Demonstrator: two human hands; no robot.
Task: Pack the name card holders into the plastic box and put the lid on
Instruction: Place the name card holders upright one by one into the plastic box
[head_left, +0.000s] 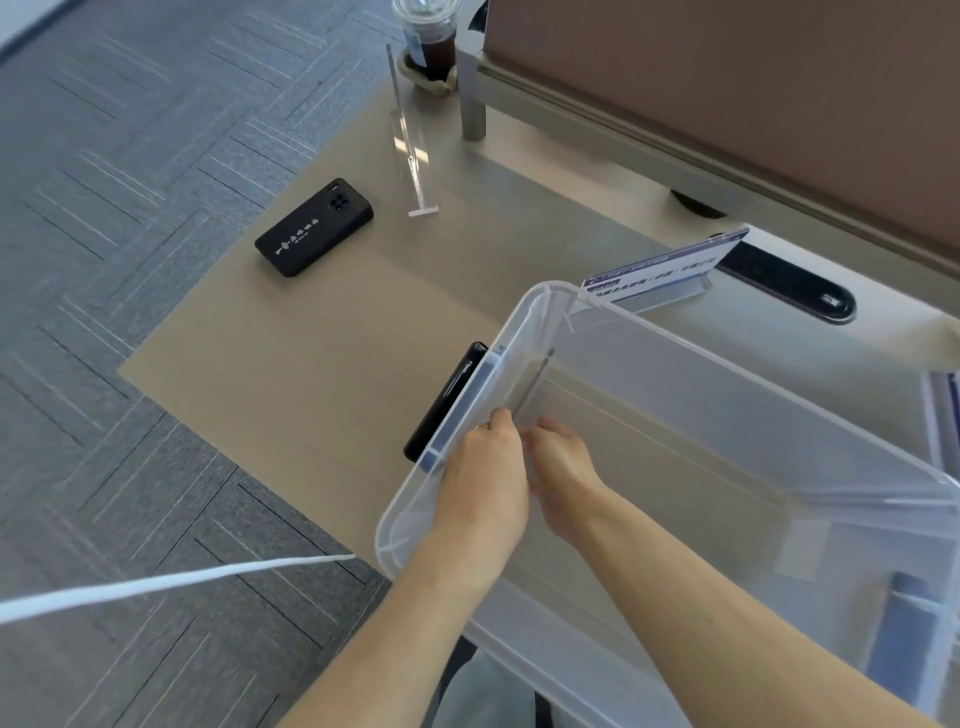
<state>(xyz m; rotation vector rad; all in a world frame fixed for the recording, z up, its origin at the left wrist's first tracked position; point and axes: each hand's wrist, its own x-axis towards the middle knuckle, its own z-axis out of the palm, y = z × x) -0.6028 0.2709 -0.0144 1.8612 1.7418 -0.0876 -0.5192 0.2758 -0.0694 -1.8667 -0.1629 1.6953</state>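
Nearest: two bare forearms reaching in from bottom edge, over near rim of clear plastic box (675, 358).
Left hand (485, 473) at box's left end wall, thumb hooked up over rim, fingers curled down inside against wall. Looks clamped on a clear holder (532, 387) standing upright along inner face of that wall; holder nearly invisible, only thin top edge showing.
Right hand (561, 467) just beside left, inside box, fingers bent together toward same holder; actual grip hidden behind left hand, cannot tell if pinching.
Box floor otherwise bare toward middle; blurred bluish shapes (904, 623) at far right corner, too soft to identify.
Outside left wall, touching it: black clasp (447, 400) on box end.
White cable (156, 584) crossing carpet lower left, ending at table edge.
On table (291, 364), mid distance: black phone (314, 227), face down, camera cluster up, well apart from box.
Just behind box's far corner: card holder with blue-and-white printed card (670, 265), tilted, on table, outside box.
Past that: black oval cable port (789, 286) set in tabletop.
Farther: empty clear T-shaped holder (410, 150) lying on table, foot toward camera.
Farthest: iced dark drink in lidded cup (428, 36), beside grey post (471, 98) of brown divider (727, 78).
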